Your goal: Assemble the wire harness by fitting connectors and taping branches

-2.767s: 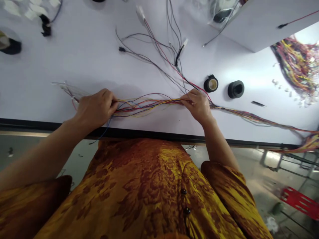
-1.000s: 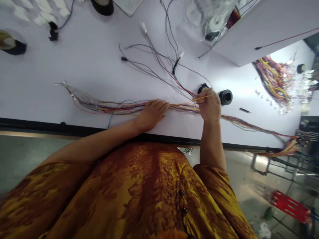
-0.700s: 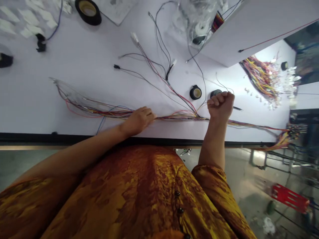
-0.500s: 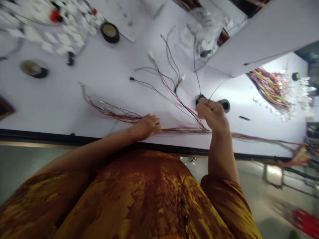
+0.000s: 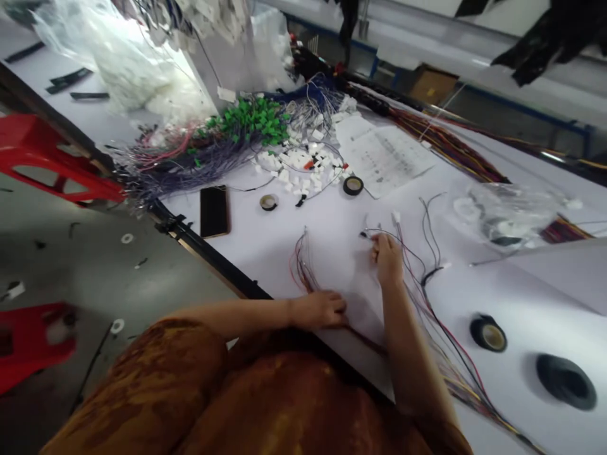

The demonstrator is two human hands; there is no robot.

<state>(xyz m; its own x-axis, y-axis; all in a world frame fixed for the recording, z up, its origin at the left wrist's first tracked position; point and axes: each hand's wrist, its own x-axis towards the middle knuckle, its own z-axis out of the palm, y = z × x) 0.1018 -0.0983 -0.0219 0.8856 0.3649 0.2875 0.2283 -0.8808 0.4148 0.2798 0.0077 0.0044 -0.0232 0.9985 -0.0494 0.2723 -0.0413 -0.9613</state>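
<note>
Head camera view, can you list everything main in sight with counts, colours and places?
Wire bundle: one, mixed colours, lower middle
Table: one, white, centre
Phone: one, black, left of centre
Tape rolls: at least three, black, centre and right
Purple wires: many, purple, upper left
Green plugs: many, green, upper middle
White plugs: many, white, below the green ones
Paper: sheet count unclear, white, upper middle
Stools: two, red, far left
Cardboard box: one, brown, top right
Left hand: one, on the wire bundle
Right hand: one, at a black-tipped wire, grip unclear
</note>
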